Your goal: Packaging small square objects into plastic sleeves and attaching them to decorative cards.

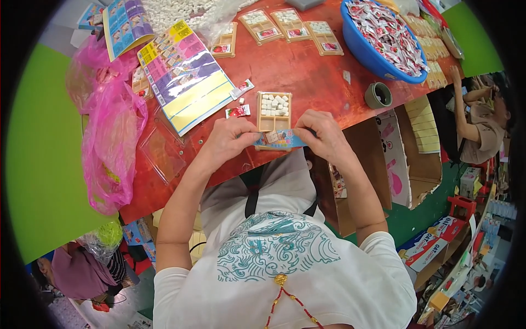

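Observation:
A small beige compartment tray lies near the table's front edge, its far compartment filled with white cubes. Across its near end stretches a blue printed label strip. My left hand pinches the strip's left end between thumb and fingers. At the other end, my right hand is closed on the strip in the same way. The strip hides most of the near compartment. Two small red-and-white sachets lie just beyond my left hand: one sachet close by, another sachet at the sheet's corner.
A sheet of printed labels lies at left, beside a pink plastic bag. Several filled trays and a white cube pile are farther back. A blue basin of sachets and a grey cup stand at right. Another person sits there.

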`<state>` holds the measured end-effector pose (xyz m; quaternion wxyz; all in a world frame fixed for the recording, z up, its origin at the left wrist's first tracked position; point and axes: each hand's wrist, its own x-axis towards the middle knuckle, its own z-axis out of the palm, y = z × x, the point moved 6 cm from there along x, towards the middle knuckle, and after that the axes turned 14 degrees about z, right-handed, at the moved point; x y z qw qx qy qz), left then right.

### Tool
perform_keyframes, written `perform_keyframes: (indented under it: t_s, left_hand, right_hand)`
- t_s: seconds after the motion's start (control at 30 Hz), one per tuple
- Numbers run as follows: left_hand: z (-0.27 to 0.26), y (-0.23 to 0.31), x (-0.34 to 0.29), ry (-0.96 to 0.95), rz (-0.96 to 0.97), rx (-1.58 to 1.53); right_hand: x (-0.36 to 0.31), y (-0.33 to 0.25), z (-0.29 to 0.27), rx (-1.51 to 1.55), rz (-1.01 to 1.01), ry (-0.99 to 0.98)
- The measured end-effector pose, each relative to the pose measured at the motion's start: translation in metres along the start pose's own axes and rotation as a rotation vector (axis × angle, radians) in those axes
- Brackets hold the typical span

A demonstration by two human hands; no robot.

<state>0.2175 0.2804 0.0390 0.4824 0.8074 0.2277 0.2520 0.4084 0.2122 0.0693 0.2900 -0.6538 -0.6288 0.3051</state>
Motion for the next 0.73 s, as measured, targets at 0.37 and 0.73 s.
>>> perform_keyframes:
  t_s: [0.37, 0.73]
  left_hand:
    - [0.0, -0.009, 0.037, -0.131, -0.055, 0.688]
    - [0.007, -0.019, 0.045, -0.12, -0.045, 0.835]
  right_hand:
    - [0.023, 0.024, 0.016, -0.269, 0.06, 0.194]
    - [0.029, 0.025, 0.022, -0.391, 0.044, 0.255]
